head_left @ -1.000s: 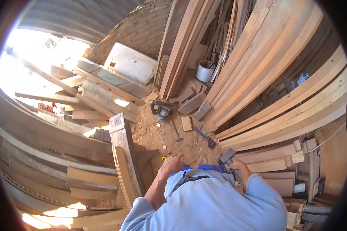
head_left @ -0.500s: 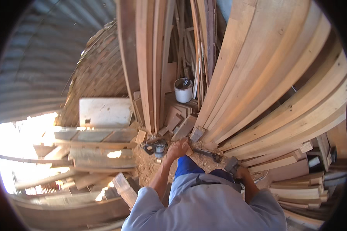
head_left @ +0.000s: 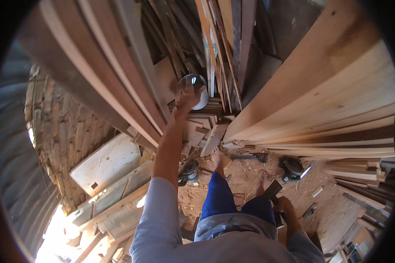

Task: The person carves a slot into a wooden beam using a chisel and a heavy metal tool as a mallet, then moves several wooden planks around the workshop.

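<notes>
My left arm stretches forward, and my left hand (head_left: 188,100) is at the near left side of a white bucket (head_left: 203,97), overlapping its rim. Its fingers are blurred, so I cannot tell whether they grip anything. Dark contents with a bright glint show inside the bucket. Low at my right side, by the knee, my right hand (head_left: 285,205) is closed around a hand tool with a dark, flat, blocky head (head_left: 273,190). The tool's exact kind does not show, and its handle is mostly hidden by the hand.
Long planks (head_left: 320,83) lean at the right, with more boards (head_left: 103,57) at the left. On the shaving-strewn floor lie a long dark tool (head_left: 250,157), a round dark power tool (head_left: 291,168) and another power tool (head_left: 189,172). A white panel (head_left: 106,163) stands at the left.
My left hand has moved from near my knee forward to the bucket. My right hand still holds the tool low at my side. The view has shifted, showing more floor at the right.
</notes>
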A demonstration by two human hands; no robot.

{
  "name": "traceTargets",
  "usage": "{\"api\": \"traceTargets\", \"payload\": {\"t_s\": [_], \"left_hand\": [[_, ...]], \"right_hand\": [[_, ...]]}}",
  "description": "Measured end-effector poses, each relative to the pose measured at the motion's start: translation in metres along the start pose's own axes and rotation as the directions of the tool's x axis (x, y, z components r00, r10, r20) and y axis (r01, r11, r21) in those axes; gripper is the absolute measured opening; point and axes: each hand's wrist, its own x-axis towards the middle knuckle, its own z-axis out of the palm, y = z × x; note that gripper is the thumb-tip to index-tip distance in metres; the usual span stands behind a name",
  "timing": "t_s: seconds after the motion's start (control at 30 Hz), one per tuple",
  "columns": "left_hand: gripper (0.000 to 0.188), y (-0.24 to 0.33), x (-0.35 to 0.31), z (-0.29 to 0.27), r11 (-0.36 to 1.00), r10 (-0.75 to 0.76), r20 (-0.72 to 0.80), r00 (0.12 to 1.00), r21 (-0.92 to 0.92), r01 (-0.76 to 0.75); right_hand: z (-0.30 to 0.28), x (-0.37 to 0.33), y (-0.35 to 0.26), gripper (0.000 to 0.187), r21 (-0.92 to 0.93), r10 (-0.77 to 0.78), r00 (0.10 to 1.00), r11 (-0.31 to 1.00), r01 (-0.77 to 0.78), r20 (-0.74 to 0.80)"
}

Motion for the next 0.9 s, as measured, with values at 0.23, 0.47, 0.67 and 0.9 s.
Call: {"api": "traceTargets", "payload": {"t_s": [0.23,0.47,0.67,0.9], "left_hand": [[0.08,-0.082,0.118,0.086,0.979,0.043,0.18,0.983,0.188,-0.077],[0.066,-0.136,0.187,0.116,0.96,-0.091,0.203,0.975,0.279,0.032],[0.057,-0.042,0.145,0.104,0.975,-0.109,0.146,0.983,0.21,0.077],[0.04,-0.043,0.042,0.068,0.952,0.221,-0.068,0.973,0.229,-0.2]], "right_hand": [[0.055,-0.008,-0.013,0.046,0.191,-0.098,0.975,0.972,0.137,-0.2],[0.053,-0.025,0.002,0.043,0.254,0.154,0.985,0.952,-0.169,0.079],[0.064,-0.039,-0.005,0.054,0.288,0.162,0.967,0.933,-0.215,0.195],[0.114,-0.012,0.019,0.052,0.187,-0.028,0.994,0.981,0.047,-0.105]]}}
